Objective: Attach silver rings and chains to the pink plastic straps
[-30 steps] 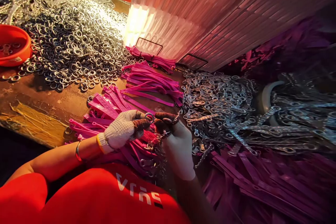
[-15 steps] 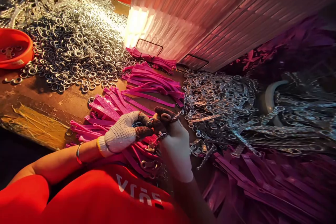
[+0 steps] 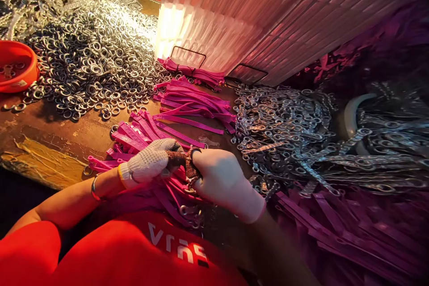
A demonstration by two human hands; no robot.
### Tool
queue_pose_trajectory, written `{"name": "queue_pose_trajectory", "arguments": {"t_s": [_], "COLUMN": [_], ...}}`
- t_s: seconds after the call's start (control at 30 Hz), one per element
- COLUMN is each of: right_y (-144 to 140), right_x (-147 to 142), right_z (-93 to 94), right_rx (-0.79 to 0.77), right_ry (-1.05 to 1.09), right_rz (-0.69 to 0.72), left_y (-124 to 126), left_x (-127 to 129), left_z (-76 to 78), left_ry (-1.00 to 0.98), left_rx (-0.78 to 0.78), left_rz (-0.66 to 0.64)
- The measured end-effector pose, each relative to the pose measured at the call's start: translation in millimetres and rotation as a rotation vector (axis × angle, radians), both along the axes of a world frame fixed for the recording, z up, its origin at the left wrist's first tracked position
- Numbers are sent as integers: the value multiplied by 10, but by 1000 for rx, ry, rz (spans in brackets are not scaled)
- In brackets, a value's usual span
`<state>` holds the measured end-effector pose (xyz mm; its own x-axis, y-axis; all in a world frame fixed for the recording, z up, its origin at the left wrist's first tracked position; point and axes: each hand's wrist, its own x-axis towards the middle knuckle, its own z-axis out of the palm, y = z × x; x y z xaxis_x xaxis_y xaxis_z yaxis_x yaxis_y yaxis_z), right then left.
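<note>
My left hand (image 3: pixel 150 161), in a dotted white work glove with dark fingertips, is closed in a pinch against my right hand. My right hand (image 3: pixel 224 178), in a pale glove, has turned its back to me with its fingers curled in. The fingertips meet, and what they hold is small, dark and mostly hidden. Beneath and behind the hands lie magenta straps (image 3: pixel 140 129) in a loose bundle. Below the right hand, metal links (image 3: pixel 189 212) rest at the ends of some straps.
At the left, metal rings (image 3: pixel 100 53) form a large heap beside an orange bowl (image 3: pixel 31 71). Metal chain pieces (image 3: pixel 284 120) are piled at the right. Purple straps (image 3: pixel 348 237) spread at the lower right. A ribbed translucent panel (image 3: pixel 214 18) stands at the back.
My right hand has rotated, its back now upward and its wrist further right. The ring seen at its fingers before is now out of clear sight. My left hand has shifted slightly left.
</note>
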<state>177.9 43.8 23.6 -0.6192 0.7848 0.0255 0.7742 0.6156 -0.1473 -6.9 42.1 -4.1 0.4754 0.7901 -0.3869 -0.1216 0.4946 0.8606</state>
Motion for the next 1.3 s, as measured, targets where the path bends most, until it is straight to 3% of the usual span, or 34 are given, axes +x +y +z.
{"name": "queue_pose_trajectory", "arguments": {"t_s": [0.1, 0.17, 0.23, 0.3, 0.4, 0.5, 0.6, 0.73, 0.83, 1.03, 1.1, 1.2, 1.3], "right_y": [97, 267, 527, 826, 1176, 1264, 1101, 694, 404, 78, 16, -61, -108], "right_x": [-1, 9, 18, 14, -12, -13, 42, 96, 50, -29, -3, 53, 85], "right_z": [3, -94, -273, -503, -824, -952, -831, -507, -368, -352, -299, -162, -55], "right_rx": [-98, -164, -178, -151, -153, -177, -188, -230, -219, -285, -300, -212, -79], "right_ry": [21, 144, 253, 201, 27, 29, 162, 478, 435, 432, 512, 650, 566], "right_rz": [-29, -90, -186, -268, -269, -254, -205, -5, 50, 114, 120, -47, -191], "left_y": [76, 153, 229, 281, 295, 270, 263, 320, 371, 307, 241, 131, 24], "left_x": [-4, -11, -28, -56, -106, -144, -150, -112, -104, -177, -171, -107, -21], "left_z": [-24, -71, -143, -220, -301, -335, -358, -361, -291, -31, 27, 48, 31], "left_ry": [-90, -123, -145, -151, -131, -98, -69, -90, -209, -461, -471, -354, -208], "left_rx": [-25, -13, -30, -83, -161, -156, -138, -189, -249, -444, -369, -155, 13], "left_rz": [75, 161, 233, 275, 316, 349, 361, 407, 470, 386, 399, 389, 299]}}
